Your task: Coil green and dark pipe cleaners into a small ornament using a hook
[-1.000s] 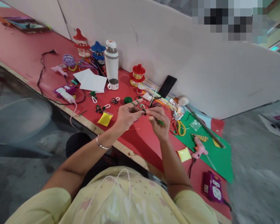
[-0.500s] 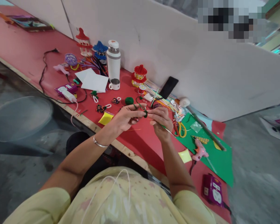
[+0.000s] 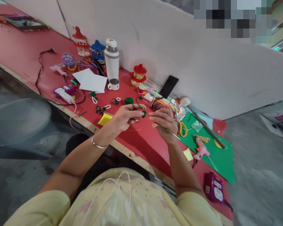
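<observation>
My left hand pinches a small piece of dark green crochet between thumb and finger, with green yarn running over the raised index finger. A crochet hook with a green grip lies under the curled fingers of my right hand, its silvery end sticking out toward the wrist. The hook's tip, near the green piece, is too small to make out. Just beyond my left hand is a ball of green yarn. Beaded yarn ornaments lie to its left.
A white flask stands behind, beside white papers. Small red and blue lantern-like crafts are near the partition. A phone, yellow-handled scissors and a pink glue gun lie on the right.
My right hand has drawn slightly away from the green crochet piece, leaving a small gap. My left hand keeps its pinch. The whole view has shifted a little.
</observation>
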